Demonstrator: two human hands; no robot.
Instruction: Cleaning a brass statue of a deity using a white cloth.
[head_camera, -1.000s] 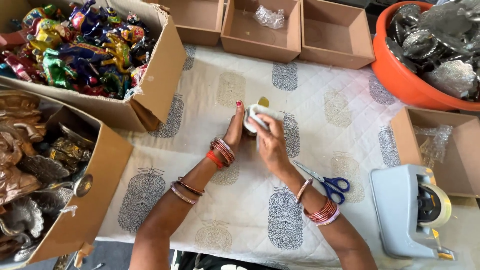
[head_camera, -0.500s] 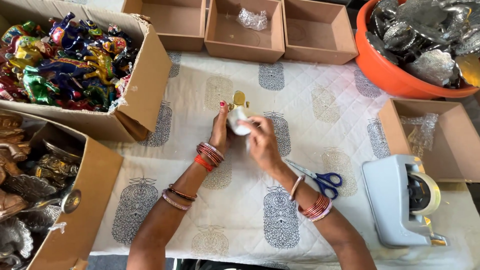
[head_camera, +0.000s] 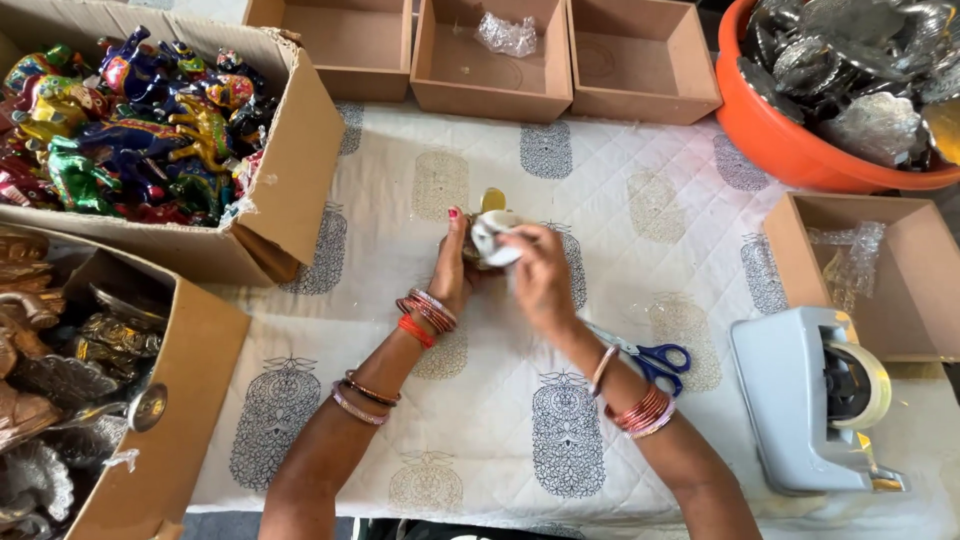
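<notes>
Right now both hands meet over the middle of the tabletop (head_camera: 700, 250), which is covered with a white quilted cloth printed with grey motifs. The left hand (head_camera: 452, 268) cups a small brownish-gold figurine (head_camera: 487, 238) from behind, fingers pressed together and upright. The right hand (head_camera: 540, 275) pinches a piece of white wrapping (head_camera: 497, 240) against the figurine's front. The wrap looks only partly on: a yellow-gold tip still pokes out above it, so the covering seems begun but not closed, and no tape shows on it yet.

A grey tape dispenser (head_camera: 800, 400) stands at the right edge, and blue-handled scissors (head_camera: 655, 358) lie just beside the right wrist.

Along the far edge sit three shallow brown boxes; the middle box (head_camera: 455, 90) holds one clear-wrapped bundle (head_camera: 506, 35), the others look bare. A fourth box (head_camera: 925, 290) at the right holds crumpled clear film. The orange tub (head_camera: 800, 150) is heaped with silvery pieces. At the left, one carton (head_camera: 300, 160) is full of brightly painted animal figures, and a nearer carton (head_camera: 190, 400) holds bronze and silver-toned metal pieces.
</notes>
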